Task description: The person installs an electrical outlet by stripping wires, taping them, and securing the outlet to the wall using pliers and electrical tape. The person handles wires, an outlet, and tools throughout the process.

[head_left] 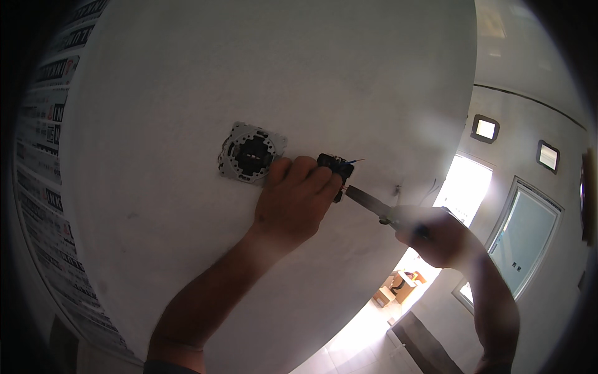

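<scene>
On the white wall a grey mounting frame with a dark centre (249,149) sits just left of a black wall box (335,167) with thin wires, one of them blue, at its top. My left hand (293,202) is closed over the lower left of the black box, its fingertips partly out of sight. My right hand (439,234) grips a long dark hand tool (367,199), whose tip is at the lower right of the box, near my left fingers. A haze in the picture blurs part of the right hand and tool.
Printed paper strips (53,118) line the left edge. At the right are a bright opening (467,184), a framed glass panel (523,234) and two small windows (485,128). Below lie cardboard boxes (402,287), a dark plank (417,343) and a tiled floor (346,352).
</scene>
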Available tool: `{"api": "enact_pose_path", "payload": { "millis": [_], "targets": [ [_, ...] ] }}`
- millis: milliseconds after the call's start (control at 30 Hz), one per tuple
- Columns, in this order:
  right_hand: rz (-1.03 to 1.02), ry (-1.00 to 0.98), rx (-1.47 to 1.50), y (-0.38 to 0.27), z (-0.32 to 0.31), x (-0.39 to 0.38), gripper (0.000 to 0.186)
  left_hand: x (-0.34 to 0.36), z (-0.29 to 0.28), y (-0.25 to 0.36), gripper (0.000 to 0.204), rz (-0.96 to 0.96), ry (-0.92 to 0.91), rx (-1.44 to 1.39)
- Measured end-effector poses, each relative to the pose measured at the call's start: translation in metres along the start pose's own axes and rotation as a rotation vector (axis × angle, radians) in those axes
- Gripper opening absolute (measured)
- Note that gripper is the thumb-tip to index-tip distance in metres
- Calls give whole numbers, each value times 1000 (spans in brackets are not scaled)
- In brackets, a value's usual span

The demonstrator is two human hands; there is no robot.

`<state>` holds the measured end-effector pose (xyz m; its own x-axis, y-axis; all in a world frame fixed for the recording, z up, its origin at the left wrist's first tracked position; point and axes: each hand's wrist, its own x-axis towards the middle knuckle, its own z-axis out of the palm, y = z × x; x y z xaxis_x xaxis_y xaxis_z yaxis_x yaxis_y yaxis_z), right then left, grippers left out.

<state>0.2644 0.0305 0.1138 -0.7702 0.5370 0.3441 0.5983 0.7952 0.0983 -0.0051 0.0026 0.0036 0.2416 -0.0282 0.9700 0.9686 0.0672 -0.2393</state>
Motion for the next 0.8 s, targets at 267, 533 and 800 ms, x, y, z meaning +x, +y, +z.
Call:
{"api": "enact_pose_path", "payload": {
  "millis": [267, 533, 800],
  "targets": [
    [164, -47, 50, -15, -3, 4, 31, -1, -1, 0, 20, -3, -11, 3],
    [376, -318, 425, -22, -6, 10, 52, 0, -1, -1, 23, 10, 16, 22],
    [253, -178, 339, -12, 0, 0, 71, 3, -2, 0, 24, 26, 31, 15]
  ]
}}
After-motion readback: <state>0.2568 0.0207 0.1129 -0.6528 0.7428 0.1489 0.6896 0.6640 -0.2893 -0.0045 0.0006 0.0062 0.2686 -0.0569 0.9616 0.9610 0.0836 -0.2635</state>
